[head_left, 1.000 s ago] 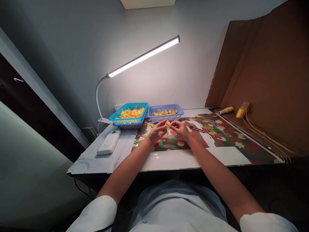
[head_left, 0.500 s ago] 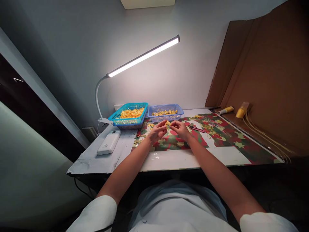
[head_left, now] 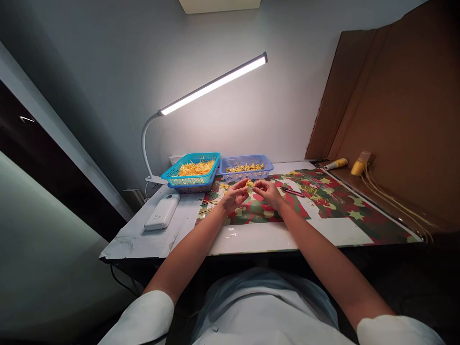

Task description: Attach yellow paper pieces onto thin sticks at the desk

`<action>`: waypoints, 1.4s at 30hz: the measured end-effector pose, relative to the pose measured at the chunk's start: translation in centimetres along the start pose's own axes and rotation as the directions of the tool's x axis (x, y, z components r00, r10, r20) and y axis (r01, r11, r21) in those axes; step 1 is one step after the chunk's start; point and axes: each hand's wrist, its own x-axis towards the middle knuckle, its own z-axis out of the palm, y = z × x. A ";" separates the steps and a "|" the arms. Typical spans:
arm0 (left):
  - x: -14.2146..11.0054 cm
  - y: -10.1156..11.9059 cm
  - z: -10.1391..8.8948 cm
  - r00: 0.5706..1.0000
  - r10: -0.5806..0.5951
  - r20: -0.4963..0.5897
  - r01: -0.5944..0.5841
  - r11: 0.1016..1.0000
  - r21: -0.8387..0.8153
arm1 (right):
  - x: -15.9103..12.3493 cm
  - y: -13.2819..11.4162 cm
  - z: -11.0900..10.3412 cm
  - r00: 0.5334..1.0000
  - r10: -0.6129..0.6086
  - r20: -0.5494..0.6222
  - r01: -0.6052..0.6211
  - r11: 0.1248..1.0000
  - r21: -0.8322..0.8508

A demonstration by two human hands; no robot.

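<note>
- So the left hand [head_left: 234,196] has its thumb and fingers pinched on a small yellow piece [head_left: 249,184], held up just above the counter. Looks folded or petal-like, but too tiny to say what it is.
- The right hand [head_left: 269,191] has thumb and forefinger together, nipping the same piece from its right side. Barely any gap in either grip.
- How far along? I'd call that one mid-work, since both hands are on it and it's not set down. Can't tell how much handling it still needs.
- Right under the hands is a camouflage-and-star patterned sheet [head_left: 258,216], with a few yellow bits [head_left: 224,186] by the left fingers, thin stems [head_left: 206,206] left of those, and a pink-and-black pen-like tool [head_left: 293,192] off to the right.
- Past the hands, the periwinkle basket [head_left: 247,176] has a layer of darker gold pieces. The teal basket [head_left: 192,181], stacked on a blue one [head_left: 194,188], is heaped with paler yellow pieces. My guess is there's plenty left, but I can't tell which basket is finished stuff.
- Further out: white power bank [head_left: 161,213] on the white counter [head_left: 132,235], lit LED lamp [head_left: 215,85] overhead.
</note>
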 end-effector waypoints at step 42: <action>0.3 -0.6 -0.1 0.998 -0.045 -0.038 0.049 0.994 0.100 | -0.3 -0.4 0.1 0.994 -0.008 0.105 0.006 1.000 0.020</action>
